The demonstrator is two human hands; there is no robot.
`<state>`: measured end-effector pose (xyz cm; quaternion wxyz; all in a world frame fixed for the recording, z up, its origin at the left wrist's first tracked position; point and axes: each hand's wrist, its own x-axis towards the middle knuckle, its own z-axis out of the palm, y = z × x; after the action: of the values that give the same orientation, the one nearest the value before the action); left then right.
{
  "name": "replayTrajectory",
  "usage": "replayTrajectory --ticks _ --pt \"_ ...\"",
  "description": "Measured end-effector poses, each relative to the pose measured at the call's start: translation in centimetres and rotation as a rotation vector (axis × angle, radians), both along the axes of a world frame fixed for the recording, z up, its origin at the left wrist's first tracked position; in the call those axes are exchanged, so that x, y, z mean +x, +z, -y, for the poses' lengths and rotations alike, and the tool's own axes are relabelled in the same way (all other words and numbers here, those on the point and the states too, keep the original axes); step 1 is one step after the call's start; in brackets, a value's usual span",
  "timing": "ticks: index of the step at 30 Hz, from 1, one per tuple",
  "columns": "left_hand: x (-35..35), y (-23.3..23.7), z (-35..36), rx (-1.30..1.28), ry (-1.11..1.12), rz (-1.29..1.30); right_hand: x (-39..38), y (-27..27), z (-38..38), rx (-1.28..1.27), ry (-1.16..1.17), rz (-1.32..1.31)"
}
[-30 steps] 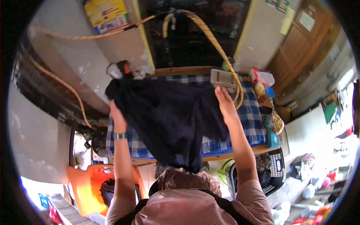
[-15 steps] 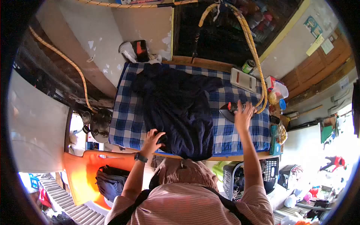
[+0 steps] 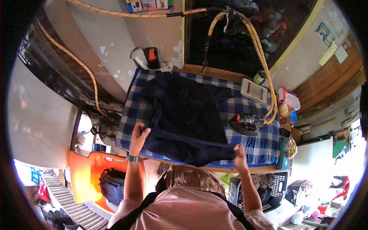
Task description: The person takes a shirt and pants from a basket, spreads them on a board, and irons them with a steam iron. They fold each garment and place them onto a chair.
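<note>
Our left hand (image 3: 138, 137) pinches one corner of a single dark garment (image 3: 186, 109), at its 8 o'clock; our right hand (image 3: 240, 157) grips the other corner at 4 o'clock, a nearly straight edge running between them. Soft, creased and short-sleeved in outline, the garment lies over a blue-and-white checked cloth (image 3: 253, 147) on one wood-edged bench (image 3: 264, 169). At the garment's 3 o'clock we see one iron (image 3: 244, 126), pointed, dark and red-ended, on the checks just beside it. At 2 o'clock sits one pale rectangular tray (image 3: 258, 93), with one can (image 3: 260, 77) behind it. One smooth orange chair (image 3: 82, 178) stands at 8 o'clock. We cannot read the small print on the poster (image 3: 149, 5) at 11 o'clock.
</note>
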<state>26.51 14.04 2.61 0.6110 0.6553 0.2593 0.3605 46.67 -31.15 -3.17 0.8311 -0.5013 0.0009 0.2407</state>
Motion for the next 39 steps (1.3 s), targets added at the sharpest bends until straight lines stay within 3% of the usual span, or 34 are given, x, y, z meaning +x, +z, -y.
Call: replayTrajectory --ticks 1,2,4,6,7,10,12,13,14,16,18,19,20,21,22,23,24,25,26,28,29,30,31,32,33,34,35,36,38,39 --pt "-0.5 2.8 -0.3 0.228 -0.127 -0.271 0.4 4.6 -0.8 -0.328 0.030 0.407" --pt "-0.9 5.1 -0.3 0.455 -0.254 -0.540 1.2 6.4 -0.8 -0.323 0.038 0.409" --pt "-1.3 7.3 0.2 0.446 -0.199 -0.402 3.1 9.3 -0.3 -0.458 -0.016 0.444" --pt "-2.4 8.1 -0.8 0.677 -0.058 -0.517 3.5 16.2 -1.5 -0.769 0.319 0.949" --pt "-2.6 7.5 -1.7 0.794 0.128 -0.387 4.2 18.2 -1.8 -1.031 0.419 1.097" --pt "-1.1 11.2 0.3 0.608 0.197 -0.327 6.4 18.8 -4.1 -1.304 -0.101 1.258" --pt "1.3 13.1 3.8 0.660 0.182 -0.321 3.0 21.8 -8.7 -1.227 -0.214 1.314" --pt "2.1 15.6 6.6 0.499 0.034 -0.529 1.4 21.3 -10.0 -1.012 0.214 1.260" --pt "3.2 14.8 8.5 0.623 -0.078 -0.411 -0.5 20.6 -11.0 -0.777 0.616 1.162" --pt "4.4 14.2 12.6 0.686 -0.611 -0.178 -4.4 20.5 -14.5 -0.416 0.745 1.125" --pt "4.5 15.5 13.4 0.534 -1.227 -0.162 -5.6 16.6 -13.7 -0.111 0.739 0.515" --pt "4.8 16.7 12.8 0.327 -1.147 -0.042 -5.7 16.3 -13.7 -0.196 0.637 0.431" --pt "6.0 14.9 10.2 0.371 -1.087 0.089 -5.0 12.7 -14.4 -0.206 0.332 0.382" --pt "6.8 13.7 8.2 0.093 -0.894 0.010 -4.9 14.1 -13.8 -0.264 0.343 0.433" --pt "9.1 10.2 5.7 0.036 -0.672 0.036 -4.6 16.2 -12.8 -0.321 0.354 0.487" --pt "11.2 7.9 4.1 0.226 -0.429 0.033 -4.2 16.9 -11.9 -0.372 0.394 0.662" --pt "12.5 3.9 2.1 0.818 -0.187 -0.183 -4.3 17.9 -11.2 -0.371 0.387 0.666" --pt "13.3 -2.0 1.6 1.118 0.121 -0.578 -4.6 19.2 -10.4 -0.384 0.399 0.762" --pt "13.4 -5.2 2.5 1.142 0.151 -0.891 -5.1 21.1 -9.7 -0.398 0.408 0.858" --pt "14.3 -7.8 1.3 0.801 -0.416 -0.938 -5.8 25.1 -7.3 -0.485 0.268 0.838" --pt "15.0 -7.8 0.1 0.814 -0.422 -0.921 -5.2 25.3 -5.4 -0.605 0.095 0.945" --pt "15.6 -7.9 -1.2 1.005 -0.506 -0.516 -4.4 24.6 -4.1 -0.715 -0.195 1.014" --pt "16.2 -7.9 -1.7 1.153 -0.577 -0.099 -3.8 25.8 -3.8 -0.628 -0.285 0.731" --pt "16.3 -0.8 -0.7 0.518 -0.629 -0.215 -2.5 27.6 -5.0 -0.334 -0.427 0.564" --pt "16.2 7.1 0.5 -0.133 -0.470 -0.186 -0.9 30.4 -5.9 -0.603 -0.509 0.673" --pt "18.6 5.1 -4.6 -0.163 -0.360 -0.211 3.8 29.1 -5.6 -0.511 -0.601 0.786" --pt "19.3 9.3 -4.9 0.576 -0.215 0.188 6.5 29.9 -4.9 -0.600 -0.575 0.861" --pt "21.2 11.0 -8.3 -0.278 -0.205 0.206 8.4 31.2 -5.0 -0.496 -0.602 0.759" --pt "20.8 17.9 -10.4 -0.343 -0.050 0.502 11.1 33.5 -3.9 0.041 -0.491 0.712" --pt "19.5 21.3 -10.6 -0.353 -0.059 0.642 10.3 35.6 -4.2 0.105 -0.533 0.712"
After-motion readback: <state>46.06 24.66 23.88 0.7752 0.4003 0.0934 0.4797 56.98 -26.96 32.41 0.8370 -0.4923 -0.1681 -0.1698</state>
